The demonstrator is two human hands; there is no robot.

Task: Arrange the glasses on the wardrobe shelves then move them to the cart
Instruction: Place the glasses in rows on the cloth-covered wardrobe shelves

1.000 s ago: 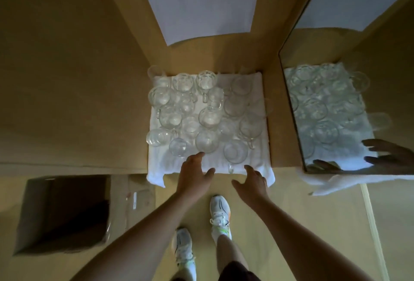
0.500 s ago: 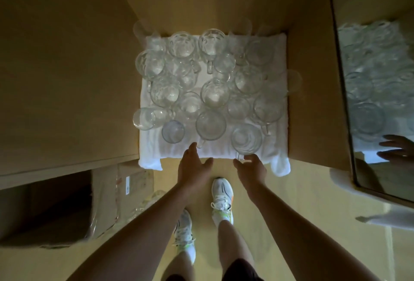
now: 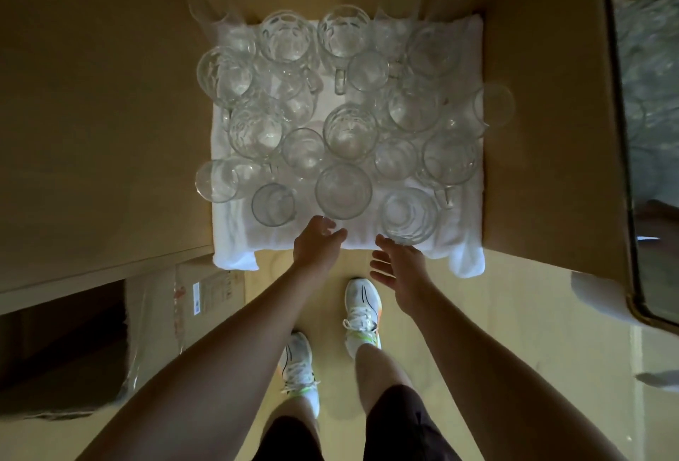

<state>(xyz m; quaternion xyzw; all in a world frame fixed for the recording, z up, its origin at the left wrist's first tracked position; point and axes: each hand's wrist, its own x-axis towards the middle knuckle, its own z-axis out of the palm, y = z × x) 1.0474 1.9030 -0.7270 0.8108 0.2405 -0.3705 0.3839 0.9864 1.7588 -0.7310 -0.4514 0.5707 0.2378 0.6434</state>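
At far left, cardboard box (image 3: 69,350) on the floor below the wardrobe's side panel. Next, white towel (image 3: 235,236) spread over the wardrobe shelf (image 3: 521,129), crowded with clear glasses (image 3: 349,129) and handled mugs, all upright (too closely packed to count). At the towel's front edge, left hand (image 3: 316,245), fingers loosely curled and reaching just below a round glass (image 3: 343,190), gripping nothing. Just right of it, right hand (image 3: 398,265), fingers spread and relaxed, tips near the ridged glass (image 3: 408,214) at the front right, contact not clear. Below, white sneakers (image 3: 362,313) on the floor. At far right, mirror (image 3: 650,129) reflecting glassware.
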